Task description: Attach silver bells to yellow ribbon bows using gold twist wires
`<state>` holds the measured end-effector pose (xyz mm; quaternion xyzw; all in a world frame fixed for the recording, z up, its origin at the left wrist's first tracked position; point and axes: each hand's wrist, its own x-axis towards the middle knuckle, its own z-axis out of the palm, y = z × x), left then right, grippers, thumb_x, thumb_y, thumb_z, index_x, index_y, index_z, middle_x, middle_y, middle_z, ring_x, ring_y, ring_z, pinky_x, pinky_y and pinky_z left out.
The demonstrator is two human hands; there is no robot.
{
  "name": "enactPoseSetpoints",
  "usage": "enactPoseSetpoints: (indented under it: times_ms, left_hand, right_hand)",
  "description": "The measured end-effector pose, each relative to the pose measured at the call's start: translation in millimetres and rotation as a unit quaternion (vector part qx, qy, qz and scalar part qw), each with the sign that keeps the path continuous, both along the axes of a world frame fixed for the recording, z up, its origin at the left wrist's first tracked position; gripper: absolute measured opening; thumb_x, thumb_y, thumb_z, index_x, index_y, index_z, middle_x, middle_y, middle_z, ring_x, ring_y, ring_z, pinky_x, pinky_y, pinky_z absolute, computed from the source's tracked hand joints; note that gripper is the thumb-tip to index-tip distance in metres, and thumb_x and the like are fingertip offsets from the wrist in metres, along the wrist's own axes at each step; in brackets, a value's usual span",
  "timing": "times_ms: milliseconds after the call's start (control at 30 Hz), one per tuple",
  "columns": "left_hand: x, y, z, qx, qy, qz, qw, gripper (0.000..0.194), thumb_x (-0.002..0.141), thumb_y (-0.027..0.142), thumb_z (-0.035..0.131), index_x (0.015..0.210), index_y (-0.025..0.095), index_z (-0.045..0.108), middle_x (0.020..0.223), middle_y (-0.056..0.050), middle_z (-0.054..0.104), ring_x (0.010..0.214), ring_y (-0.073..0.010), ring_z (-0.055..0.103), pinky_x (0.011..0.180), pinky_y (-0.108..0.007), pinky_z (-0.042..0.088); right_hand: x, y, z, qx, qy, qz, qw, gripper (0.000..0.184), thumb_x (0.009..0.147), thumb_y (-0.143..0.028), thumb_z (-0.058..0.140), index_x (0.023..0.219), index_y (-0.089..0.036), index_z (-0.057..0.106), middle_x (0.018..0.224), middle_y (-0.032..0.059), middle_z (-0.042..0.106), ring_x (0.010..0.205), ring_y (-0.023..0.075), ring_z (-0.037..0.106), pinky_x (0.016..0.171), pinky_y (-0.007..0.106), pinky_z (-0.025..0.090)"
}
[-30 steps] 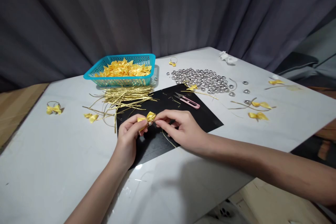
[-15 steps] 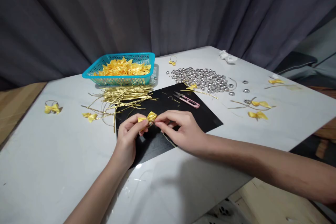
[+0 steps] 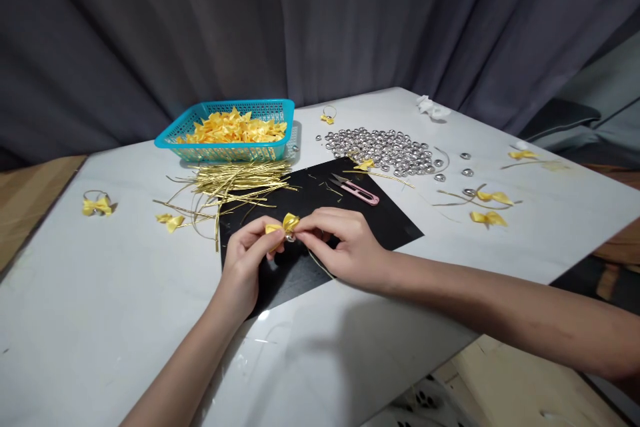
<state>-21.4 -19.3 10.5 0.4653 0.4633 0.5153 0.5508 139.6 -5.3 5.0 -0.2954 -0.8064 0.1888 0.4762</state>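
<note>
The left hand (image 3: 245, 250) grips a yellow bow (image 3: 290, 221) between thumb and fingers, evidently steadying it above the black mat (image 3: 280, 288); a silver bead (image 3: 290, 238) shows at its lower edge. The right hand (image 3: 350, 241) pinches at the bow's right side, apparently on a thin wire (image 3: 320, 265), to control it. Snips (image 3: 361, 193) lie behind, conveniently near. Against the earlier frame, both grips are maintained; only a slight view shift is noted.
</note>
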Motion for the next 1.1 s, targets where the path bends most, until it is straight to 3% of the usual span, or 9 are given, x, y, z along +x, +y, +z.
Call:
enactPoseSetpoints:
  times_ms: [167,300,667,1100]
  left_hand:
    - [2,0,0.3,0.014,-0.001,0.017,1.000,0.015,0.068,0.025,0.065,0.057,0.017,0.060,0.054,0.003,0.049,0.053,-0.0092,0.038,0.048,-0.022,0.028]
    - [5,-1,6.2,-0.019,-0.036,0.026,0.999,0.014,0.063,0.028,0.067,0.058,0.016,0.063,0.055,0.002,0.050,0.053,-0.0093,0.039,0.048,-0.021,0.029]
    - [3,-2,8.9,-0.056,-0.083,0.006,0.995,0.013,0.061,0.026,0.068,0.056,0.016,0.061,0.056,0.001,0.048,0.054,-0.0093,0.039,0.049,-0.020,0.032]
    - [5,-2,9.4,-0.047,-0.070,0.002,0.996,0.013,0.059,0.025,0.068,0.052,0.017,0.061,0.055,0.001,0.048,0.054,-0.0097,0.039,0.049,-0.021,0.030]
  right_hand:
    - [-2,-1,-1.3,-0.042,0.011,0.001,0.999,0.011,0.084,-0.009,0.054,0.083,-0.012,0.065,0.076,0.0035,0.067,0.065,0.0090,0.059,0.056,0.019,0.046]
    - [-2,-2,-1.1,-0.054,0.018,-0.003,0.998,0.011,0.085,-0.011,0.053,0.083,-0.012,0.064,0.074,0.0032,0.066,0.063,0.0087,0.058,0.054,0.018,0.046]
    - [0,-4,2.6,-0.010,0.020,-0.007,1.000,0.013,0.085,-0.011,0.051,0.080,-0.010,0.064,0.064,0.0016,0.056,0.054,0.0070,0.048,0.051,0.019,0.042]
    - [0,-4,4.7,-0.018,0.003,0.007,1.000,0.014,0.085,-0.009,0.049,0.080,-0.012,0.062,0.064,0.0001,0.053,0.054,0.0071,0.045,0.051,0.020,0.039]
